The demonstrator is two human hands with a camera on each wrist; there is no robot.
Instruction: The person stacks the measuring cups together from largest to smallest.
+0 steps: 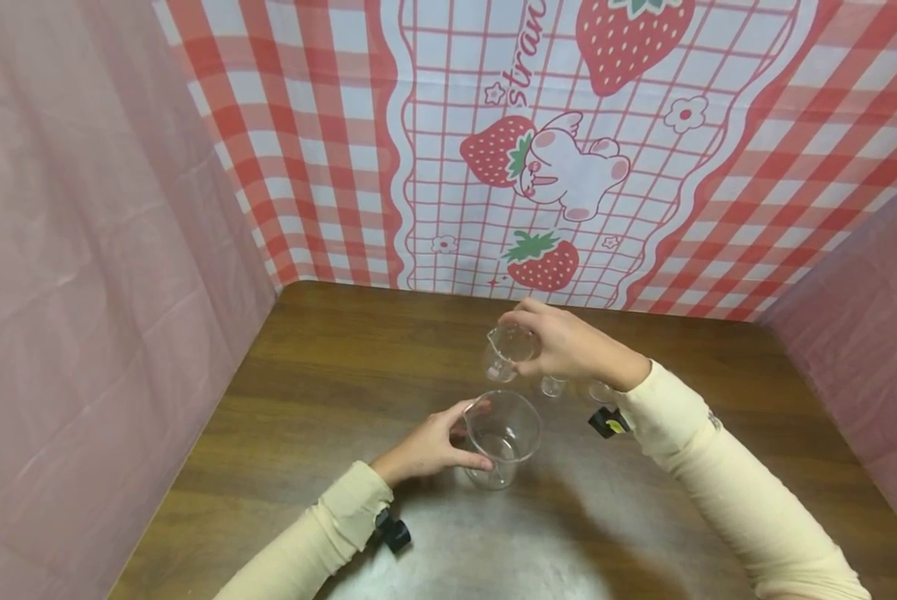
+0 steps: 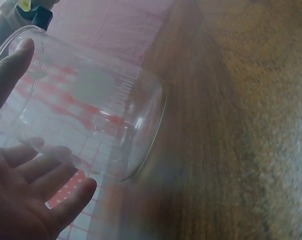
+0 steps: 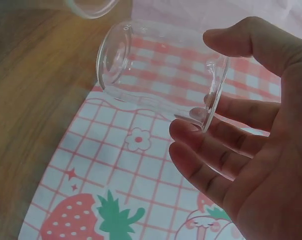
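Note:
My left hand [image 1: 429, 446] grips a large clear glass beaker [image 1: 504, 433] from its left side, thumb in front and fingers round the back. White measuring marks show on this beaker [image 2: 93, 87] in the left wrist view, where its base meets the wooden table. Just beyond it, my right hand [image 1: 568, 340] pinches a smaller glass beaker [image 1: 498, 357] near the rim. The right wrist view shows thumb and fingertips on opposite sides of the small beaker [image 3: 155, 75], which looks empty. The large beaker also shows no contents.
Two more small glass vessels, one [image 1: 553, 386] and another [image 1: 600, 392], stand below my right hand and wrist, partly covered. A strawberry-print checked cloth [image 1: 448, 200] hangs behind the wooden table [image 1: 328, 367]. Pink curtains hang at the left [image 1: 103, 250] and right.

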